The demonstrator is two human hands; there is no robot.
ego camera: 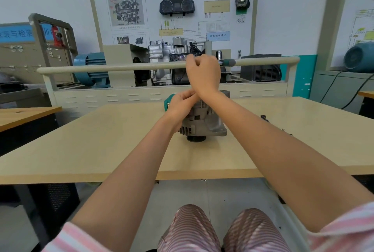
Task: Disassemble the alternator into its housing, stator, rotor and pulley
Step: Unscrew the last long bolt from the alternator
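Note:
The grey alternator [204, 121] stands on the wooden table [101, 140] with its black pulley [195, 138] facing down. My left hand [181, 105] curls over the alternator's top rear and holds it. Above it, my right hand [203, 72] is a raised fist gripping a tool with a green and grey handle [227, 62] that sticks out to the right. A thin shaft appears to run from the fist down to the alternator's top; its tip is hidden behind my hands.
A teal object [169, 99] lies behind my left hand. Small bolts [264, 118] lie on the table to the right of the alternator. A training bench with a beige rail [121, 67] stands beyond the table's far edge.

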